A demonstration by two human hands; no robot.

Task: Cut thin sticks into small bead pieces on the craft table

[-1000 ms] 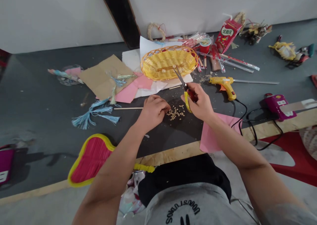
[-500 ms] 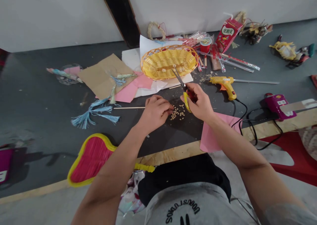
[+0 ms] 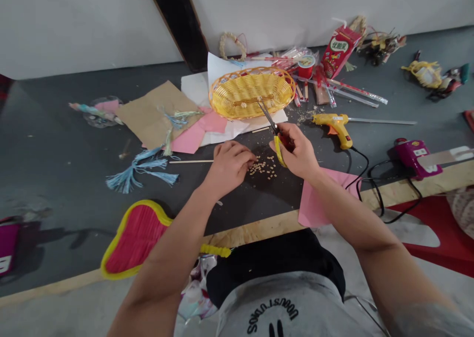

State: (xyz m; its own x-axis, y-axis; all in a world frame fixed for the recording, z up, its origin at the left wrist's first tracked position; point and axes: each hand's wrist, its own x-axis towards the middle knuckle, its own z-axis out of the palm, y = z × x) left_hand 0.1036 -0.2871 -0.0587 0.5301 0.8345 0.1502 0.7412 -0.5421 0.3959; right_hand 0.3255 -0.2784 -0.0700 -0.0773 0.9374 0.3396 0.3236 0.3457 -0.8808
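My right hand (image 3: 298,151) is closed round the handles of a pair of scissors (image 3: 267,115). Yellow wrapping covers one handle loop, and the blades point up and left over the basket's near rim. Small pale cut pieces (image 3: 263,167) lie scattered on the dark tabletop between my hands. My left hand (image 3: 233,164) rests low at their left side, fingers bent and together, fingertips by the pieces. What it pinches, if anything, is hidden. A thin pale stick (image 3: 190,161) runs leftward from beneath that hand. Behind both hands stands a yellow woven basket (image 3: 255,82) with a few tiny items inside.
A yellow glue gun (image 3: 337,124) lies at right, its cord trailing to the table edge. Pink paper (image 3: 309,203) sits under my right forearm. Blue tassels (image 3: 137,171), brown paper (image 3: 151,114) and a red heart-shaped piece with yellow edging (image 3: 137,238) are at left.
My left hand has shifted slightly left, and the small pieces beside it now spread further left. My right hand and the scissors have hardly moved.
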